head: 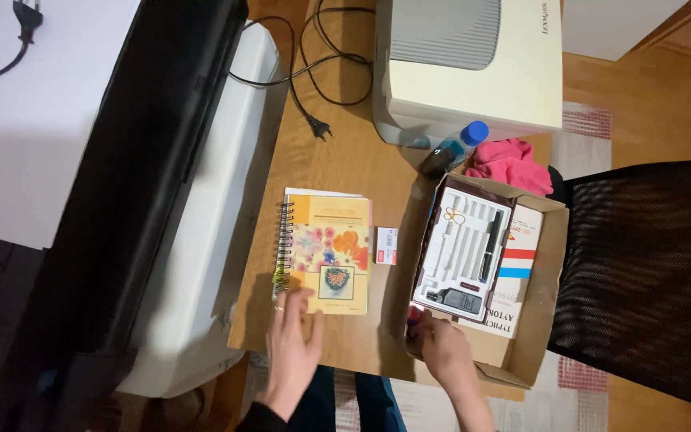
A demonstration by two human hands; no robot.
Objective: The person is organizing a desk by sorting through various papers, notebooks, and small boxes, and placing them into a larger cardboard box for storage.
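**Fingers flat on the notebook, other hand at the box corner**

Fingertips (296,300) of my left hand (291,352) lie spread and released on the lower edge of the spiral notebook (325,252), gripping nothing. My right hand (441,348) curls at the near corner of the cardboard box (541,320), beside something small and dark red; I cannot tell whether the fingers grasp it. Inside the box I see a white tray of pens and drawing tools (464,252) over a printed packet (517,260). A small red-and-white carton (385,245) sits between notebook and box on the wooden table (345,160). Further out: a blue-capped bottle (451,150), a pink cloth (509,164), a beige printer (473,64), a black plug and cable (313,120), a mesh chair (649,272).
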